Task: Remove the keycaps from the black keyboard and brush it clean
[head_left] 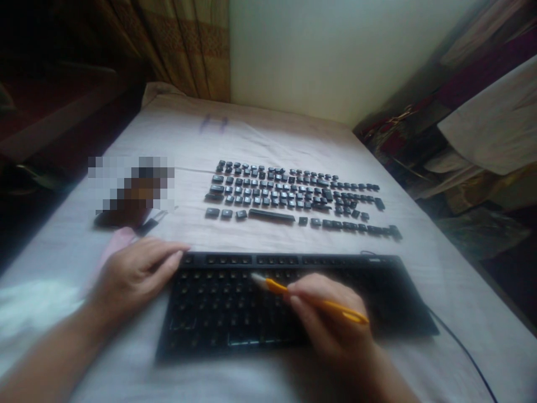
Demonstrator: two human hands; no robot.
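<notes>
A black keyboard [210, 305] with its keycaps off lies across the cloth, bare key sockets facing up. At its upper left corner, my left hand [134, 274] grips the edge between thumb and fingers. My right hand [331, 313] is closed around a small brush [277, 286] with an orange handle. The brush's pale bristles point left and rest on or just over the upper rows of sockets. My right hand and forearm hide part of the keyboard's middle. Beyond it, the loose black keycaps are laid out in rows, a long spacebar [272, 215] among them.
A light cloth [268, 140] covers the surface. A dark object [121, 212], partly pixelated, stands at left beside a pink cloth [117, 243]. The keyboard's cable [461, 341] runs off at lower right. A wall [293, 56] and curtain [188, 45] are behind; hanging fabrics [495, 117] are at right.
</notes>
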